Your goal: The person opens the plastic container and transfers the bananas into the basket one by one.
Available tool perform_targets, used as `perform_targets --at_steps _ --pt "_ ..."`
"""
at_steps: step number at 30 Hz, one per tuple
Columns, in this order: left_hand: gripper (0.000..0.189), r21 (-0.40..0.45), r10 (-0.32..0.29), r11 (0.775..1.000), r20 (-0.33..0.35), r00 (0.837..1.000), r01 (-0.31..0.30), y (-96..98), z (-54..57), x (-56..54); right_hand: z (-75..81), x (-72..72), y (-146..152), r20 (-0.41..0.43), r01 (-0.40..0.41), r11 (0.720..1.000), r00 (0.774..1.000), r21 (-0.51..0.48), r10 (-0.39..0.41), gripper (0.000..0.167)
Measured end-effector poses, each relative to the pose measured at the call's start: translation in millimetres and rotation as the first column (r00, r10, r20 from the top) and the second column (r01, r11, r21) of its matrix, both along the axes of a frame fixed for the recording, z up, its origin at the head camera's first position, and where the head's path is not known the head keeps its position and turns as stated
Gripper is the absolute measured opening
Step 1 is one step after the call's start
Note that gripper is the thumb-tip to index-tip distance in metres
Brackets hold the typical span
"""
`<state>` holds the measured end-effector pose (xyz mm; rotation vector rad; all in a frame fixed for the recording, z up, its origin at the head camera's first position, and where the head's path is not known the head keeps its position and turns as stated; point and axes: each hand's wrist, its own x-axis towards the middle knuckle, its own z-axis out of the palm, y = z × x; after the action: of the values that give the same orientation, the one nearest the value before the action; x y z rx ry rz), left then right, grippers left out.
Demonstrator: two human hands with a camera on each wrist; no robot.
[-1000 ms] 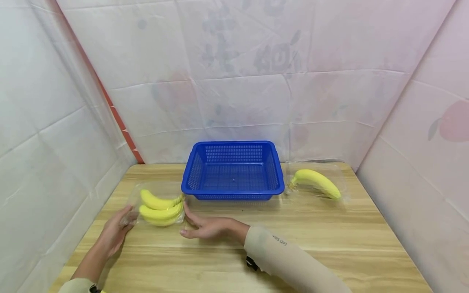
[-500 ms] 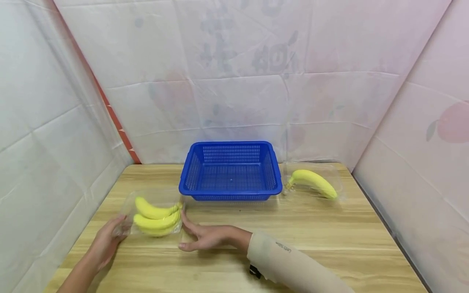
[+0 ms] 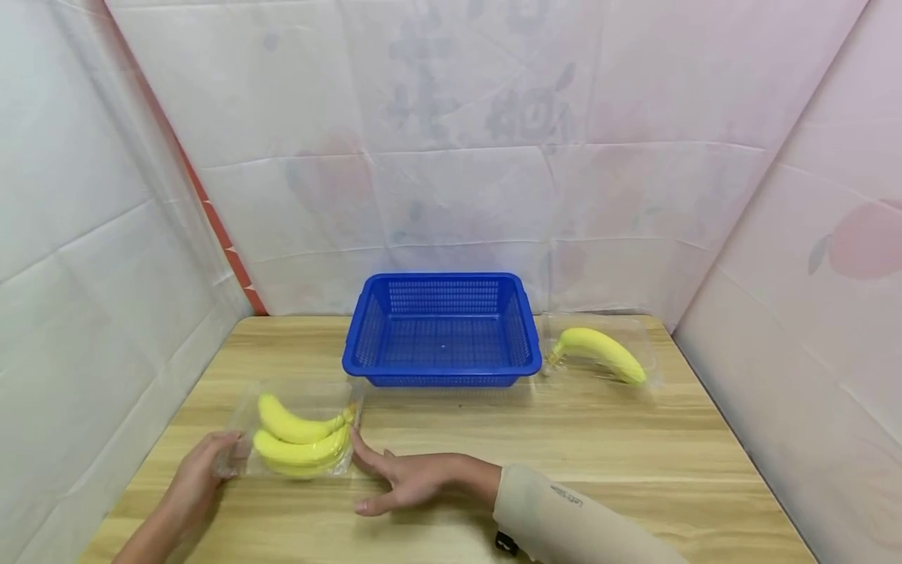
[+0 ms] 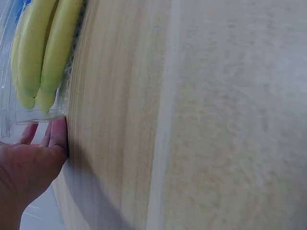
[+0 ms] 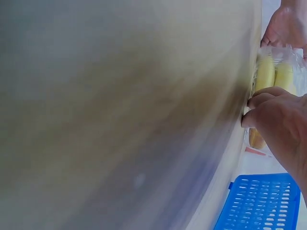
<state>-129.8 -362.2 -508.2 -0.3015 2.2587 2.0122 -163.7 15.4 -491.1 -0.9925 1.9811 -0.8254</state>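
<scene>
A clear plastic box (image 3: pixel 243 403) with several yellow bananas (image 3: pixel 299 453) inside lies on the wooden table, left of and nearer than the blue basket. My left hand (image 3: pixel 193 479) touches the box's left end with its fingertips. In the left wrist view, the fingers (image 4: pixel 58 136) reach out to the end wall below the banana tips. At the opposite end, by the banana stems, my right hand (image 3: pixel 416 479) touches the box with extended fingers, its thumb held apart. In the right wrist view, that hand hides part of the box.
The blue perforated basket (image 3: pixel 442 371) stands at the table's back middle, with nothing in it. At the back right a second clear box (image 3: pixel 644 345) holds one banana (image 3: pixel 602 350). White printed sheets (image 3: pixel 451 196) wall the table (image 3: pixel 578 446) at the back and sides.
The box with several bananas has slid toward the table's front edge, both hands moving with it at its ends. The basket and the second box stay where they were.
</scene>
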Motion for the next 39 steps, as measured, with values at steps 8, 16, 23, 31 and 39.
perform_targets --at_steps 8,16,23,31,39 --pt "0.024 -0.049 -0.075 0.996 -0.028 0.997 0.074 9.4 1.4 10.8 0.7 6.4 18 -0.085 -0.093 0.996 0.992 -0.015 0.091 0.109" --pt "0.028 -0.084 -0.150 0.985 0.045 0.988 0.153 26.5 6.3 9.4 6.3 8.9 45 -0.084 -0.112 0.994 0.990 0.010 0.113 0.109" --pt "0.039 -0.088 -0.135 0.986 0.069 0.989 0.140 54.6 12.4 8.4 5.2 15.0 70 -0.107 -0.087 0.996 0.991 -0.003 0.086 0.110" --pt "0.057 -0.134 -0.179 0.972 0.099 0.979 0.191 87.4 14.2 5.1 6.6 24.1 104 -0.087 -0.025 0.998 0.996 -0.058 0.020 0.112" --pt "0.060 -0.205 -0.171 0.962 0.055 0.984 0.179 121.2 18.1 3.2 7.9 30.8 138 -0.016 0.055 0.991 0.998 -0.122 -0.057 0.109"
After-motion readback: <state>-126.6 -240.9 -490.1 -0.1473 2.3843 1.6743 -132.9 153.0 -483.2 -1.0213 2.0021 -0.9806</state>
